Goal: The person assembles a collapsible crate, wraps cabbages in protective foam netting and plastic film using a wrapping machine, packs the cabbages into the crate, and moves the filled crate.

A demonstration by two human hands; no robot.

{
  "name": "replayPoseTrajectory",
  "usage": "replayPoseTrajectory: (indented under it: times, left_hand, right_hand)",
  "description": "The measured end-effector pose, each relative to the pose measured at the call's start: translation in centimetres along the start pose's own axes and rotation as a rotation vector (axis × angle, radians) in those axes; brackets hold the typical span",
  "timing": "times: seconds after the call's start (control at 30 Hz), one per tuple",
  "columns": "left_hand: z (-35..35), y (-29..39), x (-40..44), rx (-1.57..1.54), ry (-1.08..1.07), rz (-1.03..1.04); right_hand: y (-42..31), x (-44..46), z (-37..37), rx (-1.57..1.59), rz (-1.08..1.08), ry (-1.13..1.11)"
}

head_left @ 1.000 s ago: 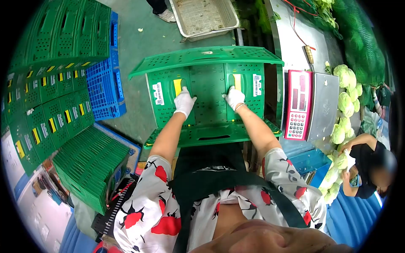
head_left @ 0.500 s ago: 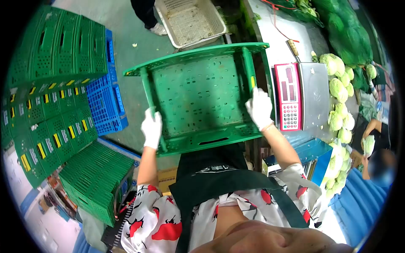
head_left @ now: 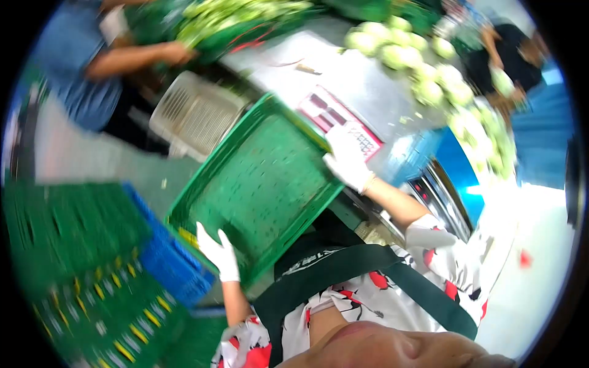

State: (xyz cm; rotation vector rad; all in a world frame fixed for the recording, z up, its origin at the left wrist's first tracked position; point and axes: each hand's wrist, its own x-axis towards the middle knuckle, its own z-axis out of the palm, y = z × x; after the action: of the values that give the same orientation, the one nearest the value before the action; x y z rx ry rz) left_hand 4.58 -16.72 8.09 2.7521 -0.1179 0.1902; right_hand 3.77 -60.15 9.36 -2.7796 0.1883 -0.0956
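Note:
A green plastic crate [head_left: 264, 178], with small holes in its floor, lies tilted across the middle of the view in front of my dark apron. My left hand [head_left: 219, 254], in a white glove, grips its left wall by a yellow label, thumb and forefinger apart. On the opposite wall is my right hand [head_left: 351, 161], also gloved, its thumb toward the crate's inside and its fingers outside. Just beyond those fingers is a red-and-white digital scale [head_left: 325, 110], partly covered by my right hand. Blur hides the exact fingertip contact.
A pale basket [head_left: 195, 116] stands beyond the crate. Green crates [head_left: 73, 239] and a blue crate [head_left: 165, 257] fill the lower left. Round cabbages [head_left: 402, 55] lie on the metal table [head_left: 270, 64]. One person [head_left: 80, 73] handles greens at upper left; another [head_left: 506, 55] holds a cabbage.
My view has swung, so the crate appears turned diagonally. Its side walls now look upright, where they leaned inward before. Both hands stay at opposite sides. A person at upper left has come into view.

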Motion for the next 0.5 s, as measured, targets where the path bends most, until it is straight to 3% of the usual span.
replayPoseTrajectory:
  times: [0.07,0.13,0.17,0.23,0.3,0.37,0.4,0.5]
  left_hand:
    - [4.6,5.1,0.6,-0.317,-0.155,0.194]
    - [6.2,10.1,3.4,-0.457,-0.334,0.330]
    - [14.1,17.8,3.5,-0.521,-0.433,0.432]
    - [15.8,25.0,5.1,-0.594,-0.353,0.654]
    - [16.6,30.2,4.8,-0.647,-0.409,0.722]
    - [16.6,34.9,4.8,-0.687,-0.405,0.817]
    - [23.4,37.4,0.4,-0.795,-0.480,0.799]
    - [22.6,44.6,1.7,-0.877,-0.509,0.798]
  right_hand:
    - [-1.1,-5.8,1.8,-0.009,-0.117,-0.123]
    - [-1.0,-10.0,3.2,0.061,-0.096,-0.295]
    - [7.2,-12.3,3.4,0.024,-0.015,-0.359]
    - [10.4,-14.4,-0.9,-0.062,0.044,-0.407]
    - [12.8,-17.5,-4.2,-0.050,0.169,-0.437]
    - [14.6,-19.7,-7.7,0.052,0.271,-0.366]
    - [18.6,-23.9,-6.6,0.053,0.371,-0.375]
    - [22.6,-24.8,-12.2,0.255,0.461,0.044]
